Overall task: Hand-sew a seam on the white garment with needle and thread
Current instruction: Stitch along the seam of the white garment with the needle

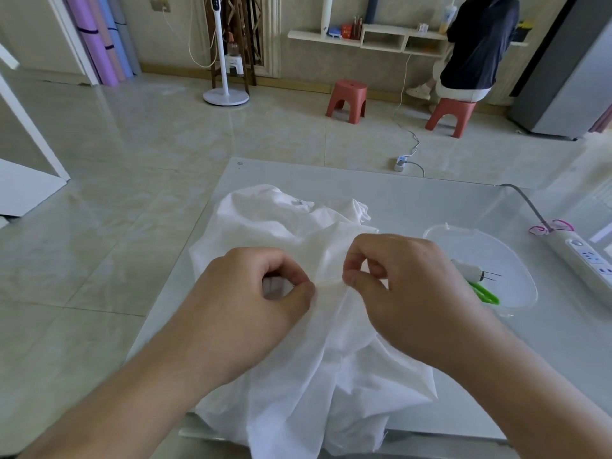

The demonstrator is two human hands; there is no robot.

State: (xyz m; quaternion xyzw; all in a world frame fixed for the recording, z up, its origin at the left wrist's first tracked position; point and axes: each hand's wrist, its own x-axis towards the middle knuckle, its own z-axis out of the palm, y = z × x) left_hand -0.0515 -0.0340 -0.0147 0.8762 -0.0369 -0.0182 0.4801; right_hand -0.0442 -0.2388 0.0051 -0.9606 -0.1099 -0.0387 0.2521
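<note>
From the head view, the white garment (pixel 298 233) lies crumpled on the glass counter (pixel 430 200). The left hand (pixel 251 299) and right hand (pixel 397 289) each pinch a fold of its fabric, close together. Needle and thread are too fine to make out.

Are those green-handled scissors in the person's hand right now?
No, the green-handled scissors lie in the clear plastic tray on the table, while both hands pinch the white garment.
</note>
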